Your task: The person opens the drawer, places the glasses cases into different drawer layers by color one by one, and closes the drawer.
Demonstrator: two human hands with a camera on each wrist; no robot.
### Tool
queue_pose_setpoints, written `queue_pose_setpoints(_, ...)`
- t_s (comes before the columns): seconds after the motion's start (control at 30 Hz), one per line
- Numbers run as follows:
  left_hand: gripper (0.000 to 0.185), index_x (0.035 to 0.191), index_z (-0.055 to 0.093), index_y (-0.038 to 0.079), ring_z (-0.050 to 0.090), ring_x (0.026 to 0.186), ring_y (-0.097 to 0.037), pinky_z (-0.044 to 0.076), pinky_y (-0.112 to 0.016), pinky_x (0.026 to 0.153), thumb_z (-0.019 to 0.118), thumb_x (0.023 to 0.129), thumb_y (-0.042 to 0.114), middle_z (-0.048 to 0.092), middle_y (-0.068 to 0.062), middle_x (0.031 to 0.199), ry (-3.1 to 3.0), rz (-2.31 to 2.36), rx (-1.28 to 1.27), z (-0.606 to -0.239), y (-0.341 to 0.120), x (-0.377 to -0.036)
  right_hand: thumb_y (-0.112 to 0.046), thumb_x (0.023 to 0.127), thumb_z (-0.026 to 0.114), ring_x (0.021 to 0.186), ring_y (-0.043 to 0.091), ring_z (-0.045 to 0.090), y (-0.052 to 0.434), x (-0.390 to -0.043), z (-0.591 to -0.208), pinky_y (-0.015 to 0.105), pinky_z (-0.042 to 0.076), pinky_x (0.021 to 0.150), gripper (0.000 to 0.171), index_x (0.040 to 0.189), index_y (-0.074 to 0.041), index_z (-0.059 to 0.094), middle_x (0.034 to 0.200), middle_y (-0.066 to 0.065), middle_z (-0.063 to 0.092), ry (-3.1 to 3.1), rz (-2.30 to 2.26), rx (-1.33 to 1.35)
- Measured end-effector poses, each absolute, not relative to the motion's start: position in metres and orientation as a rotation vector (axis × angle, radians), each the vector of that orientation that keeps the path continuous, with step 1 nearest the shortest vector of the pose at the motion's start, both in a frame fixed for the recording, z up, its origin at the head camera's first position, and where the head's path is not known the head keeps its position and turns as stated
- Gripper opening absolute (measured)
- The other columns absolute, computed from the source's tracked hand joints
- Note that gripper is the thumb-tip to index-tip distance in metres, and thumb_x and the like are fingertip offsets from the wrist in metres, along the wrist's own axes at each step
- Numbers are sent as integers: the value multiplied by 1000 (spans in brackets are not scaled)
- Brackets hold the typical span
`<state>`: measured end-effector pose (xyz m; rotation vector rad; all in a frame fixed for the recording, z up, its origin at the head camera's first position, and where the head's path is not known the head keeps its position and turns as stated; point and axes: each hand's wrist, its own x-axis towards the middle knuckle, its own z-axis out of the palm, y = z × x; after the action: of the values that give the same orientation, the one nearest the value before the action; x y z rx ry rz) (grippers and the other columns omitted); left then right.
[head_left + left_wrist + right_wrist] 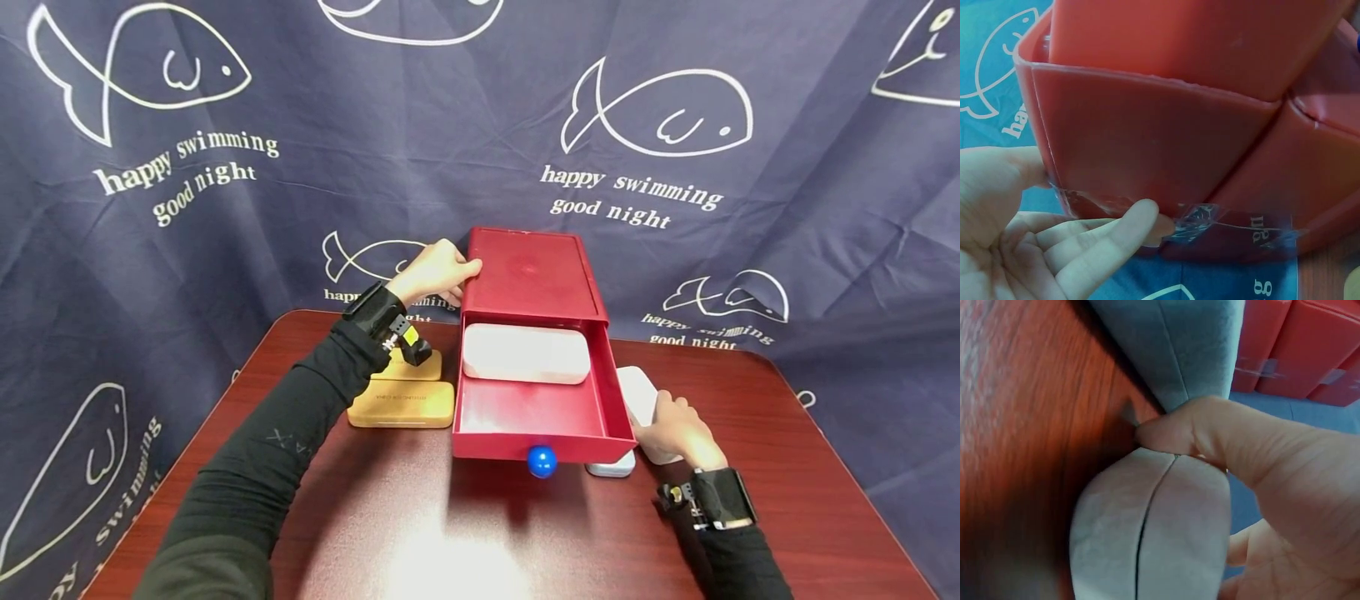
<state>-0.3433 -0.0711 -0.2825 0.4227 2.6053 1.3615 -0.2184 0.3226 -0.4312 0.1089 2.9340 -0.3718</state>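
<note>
A red drawer box (528, 267) has its drawer (540, 417) pulled out, with a blue knob (542, 461) in front. Inside lies a white glasses case (525, 353). My left hand (438, 271) grips the box at its left rear; in the left wrist view, fingers (1094, 244) lie against its red wall. To the right, my right hand (678, 429) holds a white glasses case (639, 396) by its end. The right wrist view shows that seamed case (1154, 531) between thumb and fingers, its lower side toward the table, beside a second pale case (1179, 344).
Two yellow glasses cases (401, 404) lie left of the drawer box. A pale case (611, 464) shows partly beneath the drawer's right front corner. The brown table (360, 517) ends at a dark blue curtain (420, 125) behind.
</note>
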Motion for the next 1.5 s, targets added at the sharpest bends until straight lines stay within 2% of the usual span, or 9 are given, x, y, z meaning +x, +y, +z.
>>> queue_pose_setpoints(0.13,38,90,75,-6,77,66,-18,65,-46,79,56,101,25,77,-16,81,2601,1363,418,-283,-71,-343,-49,78,77,101,52,56,325,-218,-430,64,54,78,87,124,17,44,112,38,53,2938,-401,94)
queue_pose_setpoints(0.37,38,95,75,-6,77,67,-18,66,-33,67,57,101,26,78,-17,85,2608,1351,408,-282,-71,-343,-43,78,78,93,43,59,328,-220,-423,56,55,73,76,118,13,46,103,30,60,2908,-389,98)
queue_pose_setpoints(0.5,37,98,75,-7,77,68,-18,66,-38,72,57,101,26,78,-19,89,2607,1343,401,-281,-71,-343,-39,80,77,88,39,62,331,-219,-419,54,56,73,72,117,13,44,100,28,62,2866,-429,71)
queue_pose_setpoints(0.7,38,98,75,-6,78,68,-19,66,-38,72,57,101,27,78,-19,89,2604,1348,396,-282,-71,-344,-46,80,77,87,35,64,332,-218,-415,50,56,72,74,114,10,43,98,25,62,2848,-479,78)
queue_pose_setpoints(0.93,38,95,75,-6,78,68,-19,66,-34,68,57,100,27,78,-18,86,2608,1347,397,-283,-71,-345,-42,79,78,88,36,63,333,-216,-412,50,55,72,77,123,12,44,103,25,62,2878,-481,76)
queue_pose_setpoints(1.17,38,95,74,-7,77,67,-19,65,-42,75,56,101,26,78,-20,87,2613,1340,399,-282,-70,-344,-42,79,75,82,34,63,336,-215,-406,47,54,67,70,118,10,49,98,22,64,2910,-446,63)
queue_pose_setpoints(1.27,38,97,75,-7,78,68,-19,65,-40,73,57,101,26,78,-20,89,2615,1333,397,-283,-69,-345,-44,81,74,81,33,64,338,-213,-402,43,52,66,71,118,9,47,98,22,65,2935,-480,67)
queue_pose_setpoints(1.5,37,102,74,-6,78,71,-20,66,-35,69,58,101,26,78,-21,94,2599,1336,371,-282,-70,-345,-48,86,74,83,33,67,345,-205,-386,36,49,62,79,132,7,40,103,26,66,3060,-641,53)
